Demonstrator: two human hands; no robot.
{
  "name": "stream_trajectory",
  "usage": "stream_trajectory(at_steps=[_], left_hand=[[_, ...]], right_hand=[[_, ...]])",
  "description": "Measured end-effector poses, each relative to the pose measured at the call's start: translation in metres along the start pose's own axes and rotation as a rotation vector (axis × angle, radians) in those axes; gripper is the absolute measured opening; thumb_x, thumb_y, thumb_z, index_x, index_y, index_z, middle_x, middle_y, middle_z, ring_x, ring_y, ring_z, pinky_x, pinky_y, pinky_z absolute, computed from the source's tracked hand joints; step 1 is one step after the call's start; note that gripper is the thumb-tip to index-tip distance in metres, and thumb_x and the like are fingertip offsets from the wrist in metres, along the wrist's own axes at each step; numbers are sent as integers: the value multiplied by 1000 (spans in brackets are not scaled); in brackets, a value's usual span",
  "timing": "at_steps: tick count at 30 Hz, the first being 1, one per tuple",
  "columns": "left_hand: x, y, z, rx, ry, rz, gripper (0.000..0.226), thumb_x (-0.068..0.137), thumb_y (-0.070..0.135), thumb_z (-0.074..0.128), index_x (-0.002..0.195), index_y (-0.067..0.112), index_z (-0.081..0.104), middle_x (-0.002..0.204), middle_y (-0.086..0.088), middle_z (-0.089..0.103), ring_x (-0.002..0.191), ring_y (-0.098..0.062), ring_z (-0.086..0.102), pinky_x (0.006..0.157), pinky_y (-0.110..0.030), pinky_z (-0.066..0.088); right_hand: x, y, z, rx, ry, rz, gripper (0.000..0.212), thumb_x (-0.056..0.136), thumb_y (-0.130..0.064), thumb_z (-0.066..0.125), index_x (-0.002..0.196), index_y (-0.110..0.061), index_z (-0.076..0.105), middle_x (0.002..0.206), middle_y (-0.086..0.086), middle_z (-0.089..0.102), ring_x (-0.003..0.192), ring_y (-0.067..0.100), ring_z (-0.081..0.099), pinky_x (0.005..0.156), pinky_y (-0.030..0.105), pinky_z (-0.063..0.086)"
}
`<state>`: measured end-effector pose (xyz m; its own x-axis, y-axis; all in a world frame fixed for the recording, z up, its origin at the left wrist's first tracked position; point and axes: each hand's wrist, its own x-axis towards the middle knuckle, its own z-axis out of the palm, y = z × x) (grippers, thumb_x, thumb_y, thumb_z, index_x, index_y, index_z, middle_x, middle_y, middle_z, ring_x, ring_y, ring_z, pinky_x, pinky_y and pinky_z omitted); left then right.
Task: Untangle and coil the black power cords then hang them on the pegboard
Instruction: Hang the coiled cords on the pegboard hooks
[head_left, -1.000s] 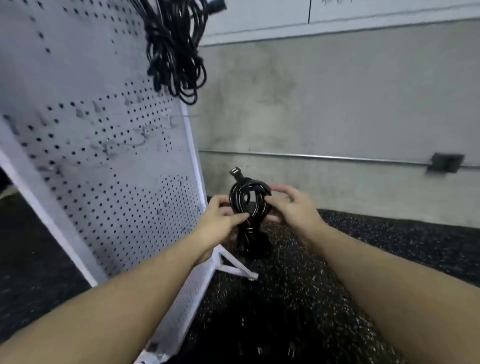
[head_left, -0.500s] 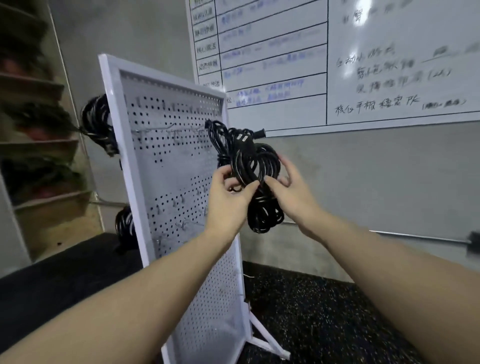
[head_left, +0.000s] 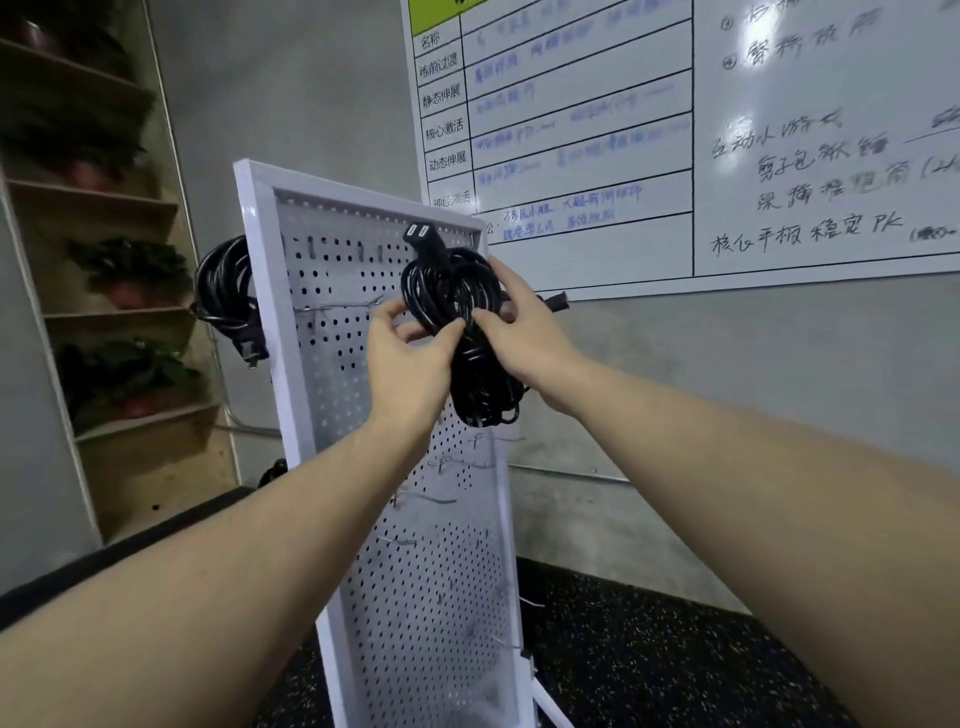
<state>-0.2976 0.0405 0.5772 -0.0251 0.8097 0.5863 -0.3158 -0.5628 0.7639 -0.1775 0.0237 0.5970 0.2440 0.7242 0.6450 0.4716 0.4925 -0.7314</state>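
Note:
A coiled black power cord (head_left: 470, 332) is held up against the upper right of the white pegboard (head_left: 332, 395). My left hand (head_left: 410, 358) pinches the coil's left side between thumb and fingers. My right hand (head_left: 519, 327) grips its right side, fingers wrapped over the loops. One plug (head_left: 420, 235) sticks up above the coil and another plug end (head_left: 557, 302) pokes out right of my right hand. A thin metal hook (head_left: 343, 306) juts from the board just left of the coil. Another coiled black cord (head_left: 226, 291) hangs behind the board's left edge.
Several empty wire hooks (head_left: 436, 500) stick out lower on the pegboard. A whiteboard (head_left: 675, 130) with writing covers the wall behind. Wooden shelves with potted plants (head_left: 130, 270) stand at the left. The floor (head_left: 649, 649) is dark speckled rubber, with the board's white foot at the bottom right.
Both hands have lifted the coiled cord from near the floor up to the top of the pegboard, and my view has swung upward with it.

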Motion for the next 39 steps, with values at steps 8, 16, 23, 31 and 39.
stream_trajectory(at_steps=[8, 16, 23, 31, 39], left_hand=[[19, -20, -15, 107, 84, -49, 46, 90, 9, 76, 123, 23, 46, 95, 0, 74, 83, -15, 75, 81, -45, 62], [-3, -20, -16, 272, 64, 5, 60, 97, 13, 66, 150, 22, 42, 107, 20, 63, 94, 11, 64, 89, -20, 54], [-79, -35, -4, 530, -13, 188, 72, 93, 14, 60, 158, 24, 30, 164, 6, 24, 143, -4, 35, 119, -27, 31], [-150, -116, 20, 411, -501, -323, 30, 98, 11, 57, 124, 26, 52, 130, -2, 55, 96, -17, 65, 89, -44, 60], [-218, -259, 0, 679, -982, -882, 23, 102, 27, 61, 123, 20, 56, 117, -6, 64, 91, -19, 66, 90, -45, 60]], right_hand=[[15, 12, 22, -65, -108, 66, 63, 104, -16, 50, 160, -33, 26, 78, -14, 49, 68, 0, 52, 70, 14, 45], [-16, 27, 13, -5, -110, 149, 62, 101, -17, 53, 155, -39, 32, 88, -3, 65, 70, 11, 56, 64, 21, 47], [-74, 53, -32, -114, -149, 273, 52, 102, -21, 54, 152, -29, 42, 123, 0, 60, 96, 22, 65, 78, 30, 52], [-167, 138, -85, -295, -269, 571, 40, 103, -21, 51, 143, -29, 50, 127, 8, 60, 105, 26, 66, 83, 40, 58], [-259, 283, -91, -378, -410, 859, 34, 103, -19, 56, 138, -19, 55, 116, 11, 64, 82, 21, 62, 71, 39, 60]])
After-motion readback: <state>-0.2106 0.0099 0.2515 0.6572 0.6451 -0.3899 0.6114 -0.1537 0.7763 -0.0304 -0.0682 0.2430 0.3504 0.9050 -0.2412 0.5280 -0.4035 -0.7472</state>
